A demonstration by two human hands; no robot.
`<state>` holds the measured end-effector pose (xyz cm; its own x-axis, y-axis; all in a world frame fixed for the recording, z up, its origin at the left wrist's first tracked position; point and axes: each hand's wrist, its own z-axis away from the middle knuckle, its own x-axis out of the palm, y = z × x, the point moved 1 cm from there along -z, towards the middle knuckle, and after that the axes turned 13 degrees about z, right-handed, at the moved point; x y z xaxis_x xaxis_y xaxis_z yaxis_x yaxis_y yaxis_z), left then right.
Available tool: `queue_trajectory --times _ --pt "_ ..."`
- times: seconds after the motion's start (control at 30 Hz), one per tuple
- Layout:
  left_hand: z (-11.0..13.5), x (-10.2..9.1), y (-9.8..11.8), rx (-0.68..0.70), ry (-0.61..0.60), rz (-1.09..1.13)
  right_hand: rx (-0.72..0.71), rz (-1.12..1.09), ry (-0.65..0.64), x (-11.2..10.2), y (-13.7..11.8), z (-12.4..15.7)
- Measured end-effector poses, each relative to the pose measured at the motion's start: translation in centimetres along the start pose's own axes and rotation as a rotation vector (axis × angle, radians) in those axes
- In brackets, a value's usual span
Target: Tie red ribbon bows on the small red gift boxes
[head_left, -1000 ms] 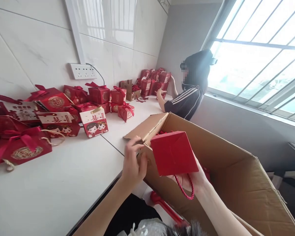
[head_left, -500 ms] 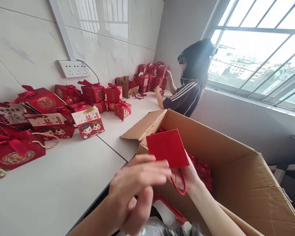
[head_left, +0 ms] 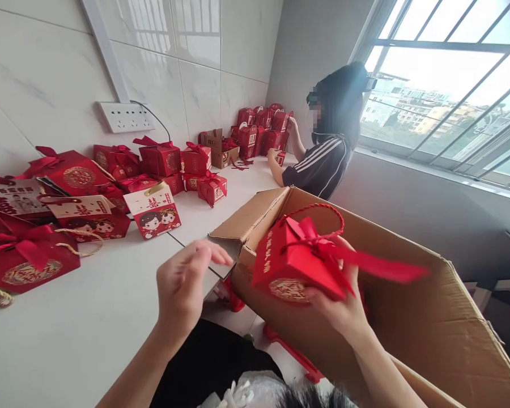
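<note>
Left hand [head_left: 181, 286] open midair; right hand [head_left: 340, 310] in a grip

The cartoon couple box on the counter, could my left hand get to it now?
Probably yes: the left hand is open and empty by the counter, and only bare counter lies between it and the cartoon couple box.

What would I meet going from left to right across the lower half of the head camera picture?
Flat red paper gift bag with gold emblem → white-and-red gift box with cartoon couple → left hand → red ribbon-tied gift box with cord handle → inner wall of brown cardboard carton.
</note>
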<state>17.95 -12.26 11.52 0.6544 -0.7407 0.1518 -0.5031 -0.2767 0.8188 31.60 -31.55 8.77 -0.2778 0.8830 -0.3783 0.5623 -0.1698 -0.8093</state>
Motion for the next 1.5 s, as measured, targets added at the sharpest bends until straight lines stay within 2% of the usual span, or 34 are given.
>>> queue_trajectory --times 0.07,0.17,0.23,0.3,0.4,0.47,0.57,0.67,0.73,0.77,0.8,0.83,0.87,0.93,1.07,1.1,1.17,1.23,1.3,1.5 --pt "-0.7 0.3 -0.2 -0.031 -0.013 -0.086 -0.297 0.293 0.001 0.1 -0.4 -0.1" --pt "-0.7 1.7 -0.7 -0.09 -0.153 -0.202 -0.523 0.5 -0.016 0.3 -0.8 -0.4" --pt "-0.5 2.6 -1.0 -0.13 -0.237 -0.233 -0.583 0.569 -0.002 0.5 -1.1 -0.4" --pt "-0.2 3.1 -1.0 -0.101 -0.209 -0.25 -0.608 0.622 -0.017 0.6 -1.3 -0.4" --pt "-0.2 3.4 -0.4 0.087 -0.145 -0.316 -0.594 0.675 -0.055 0.8 -1.4 -0.3" --pt "-0.4 3.3 -0.1 0.174 -0.23 -0.384 -0.595 0.68 -0.054 0.7 -1.4 -0.4" --pt "-1.2 1.4 -0.8 0.14 -0.296 -0.493 -0.587 0.641 -0.036 0.4 -1.4 -0.4" --pt "-1.9 -2.9 -2.6 -0.056 -0.353 -0.669 -0.544 0.608 -0.041 0.1 -1.3 -0.4" --pt "-2.1 -5.9 -3.2 -0.199 -0.611 -0.708 -0.525 0.615 -0.07 0.0 -1.1 -0.2" --pt "-2.2 -7.0 -3.1 -0.24 -0.696 -0.699 -0.518 0.622 -0.089 0.1 -1.0 -0.1" --pt "-2.2 -7.6 -2.8 -0.253 -0.725 -0.679 -0.511 0.627 -0.11 0.2 -0.9 -0.1" --pt "-2.3 -7.8 -2.1 -0.237 -0.703 -0.637 -0.506 0.627 -0.128 0.3 -0.8 0.0" --pt "-2.3 -7.4 -1.3 -0.203 -0.631 -0.584 -0.501 0.622 -0.142 0.4 -0.7 0.0" --pt "-2.2 -5.4 0.1 -0.12 -0.454 -0.464 -0.502 0.606 -0.145 0.7 -0.7 0.0" --pt "-0.9 0.5 1.0 -0.023 -0.374 -0.44 -0.505 0.557 -0.146 1.0 -1.1 -0.1" --pt "-0.3 1.7 1.0 0.066 -0.347 -0.439 -0.505 0.541 -0.15 1.1 -1.2 -0.1" --pt "1.1 3.4 0.9 0.327 -0.306 -0.432 -0.508 0.499 -0.145 1.1 -1.3 0.0" --pt "2.4 4.3 0.9 0.579 -0.325 -0.447 -0.518 0.447 -0.123 1.0 -1.2 0.1" --pt "3.1 4.6 0.9 0.721 -0.37 -0.473 -0.526 0.397 -0.099 0.9 -1.1 0.2" --pt "3.2 4.8 0.9 0.796 -0.399 -0.456 -0.548 0.299 -0.073 0.4 -0.6 0.1"
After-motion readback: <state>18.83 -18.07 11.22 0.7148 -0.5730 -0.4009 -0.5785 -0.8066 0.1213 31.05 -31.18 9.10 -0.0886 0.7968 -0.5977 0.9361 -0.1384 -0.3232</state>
